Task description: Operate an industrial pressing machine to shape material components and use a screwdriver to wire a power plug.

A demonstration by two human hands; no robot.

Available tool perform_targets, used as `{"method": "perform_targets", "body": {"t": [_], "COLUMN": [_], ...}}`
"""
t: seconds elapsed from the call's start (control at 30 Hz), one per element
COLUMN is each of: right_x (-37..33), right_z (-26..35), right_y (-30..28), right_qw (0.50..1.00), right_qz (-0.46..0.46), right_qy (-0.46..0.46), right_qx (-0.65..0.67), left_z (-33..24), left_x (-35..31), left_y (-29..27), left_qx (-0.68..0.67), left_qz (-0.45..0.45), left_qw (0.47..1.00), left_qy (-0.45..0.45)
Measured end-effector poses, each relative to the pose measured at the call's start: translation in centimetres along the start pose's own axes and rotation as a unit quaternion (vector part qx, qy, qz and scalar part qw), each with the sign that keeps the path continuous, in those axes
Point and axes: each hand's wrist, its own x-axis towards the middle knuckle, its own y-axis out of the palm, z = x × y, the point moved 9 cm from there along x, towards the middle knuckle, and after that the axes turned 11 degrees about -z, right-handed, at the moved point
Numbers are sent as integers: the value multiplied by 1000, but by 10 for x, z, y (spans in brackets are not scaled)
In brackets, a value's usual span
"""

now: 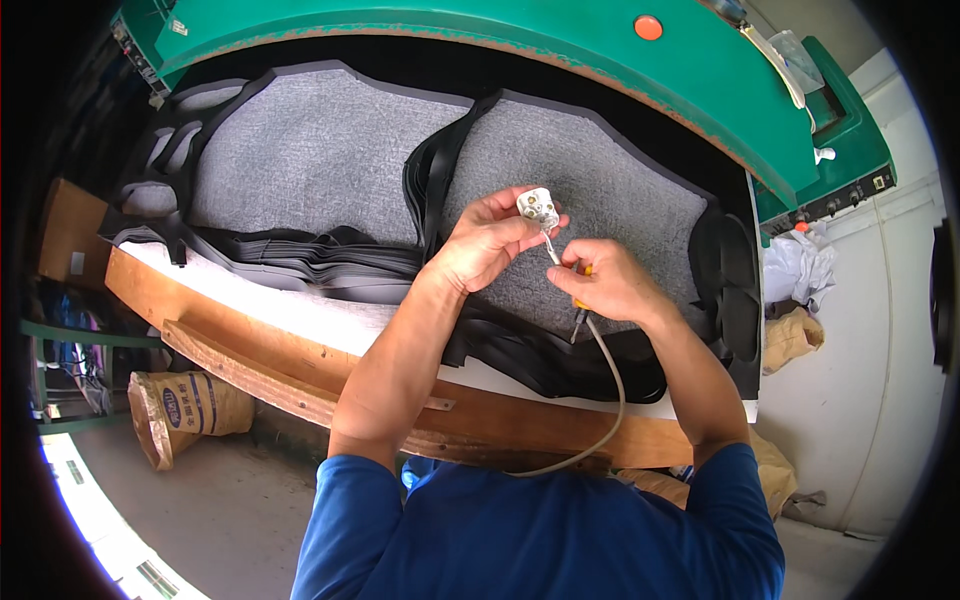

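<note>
Two hands meet over the bench on one small job: the left hand [487,243] is closed around a white electrical plug [537,208], held up with its open face toward the camera, and the right hand [608,283] is closed on a yellow-handled screwdriver [580,300] whose tip points up at the thin bared wires [549,246] coming out of the plug. A grey cable [612,385] loops down from there toward the person's blue shirt. By the look of it, the wiring of the plug is the step in hand — the wire ends are at the plug but I cannot tell whether any is clamped. The next move would call for a steady plug and a fine, well-aimed tip on a small screw.

Below lie grey felt panels [320,150] with black edging on a wooden bench [250,345], under a green machine hood [560,50] with an orange round button [648,27]. A tan printed sack [185,408] lies on the floor at left — crumpled brown bags [792,338] sit at right.
</note>
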Motion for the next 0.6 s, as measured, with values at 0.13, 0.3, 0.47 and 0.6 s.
{"method": "perform_targets", "body": {"t": [0.13, 0.3, 0.47, 0.6], "right_x": [4, 10, 17, 12], "right_z": [7, 7, -7, 9], "right_y": [2, 7, 11, -11], "right_qw": [995, 983, 975, 978], "right_qz": [-19, -53, -75, -198], "right_qy": [-19, -11, -5, -60], "right_qx": [97, 174, 211, -19], "left_z": [0, -1, 2, 4], "left_x": [0, 1, 2, 2], "left_y": [3, 3, 1, -5], "left_qx": [-20, -26, -19, 12], "left_qz": [15, 9, -18, -49], "left_qw": [1000, 1000, 1000, 999], "left_qy": [2, 6, 6, 12]}}
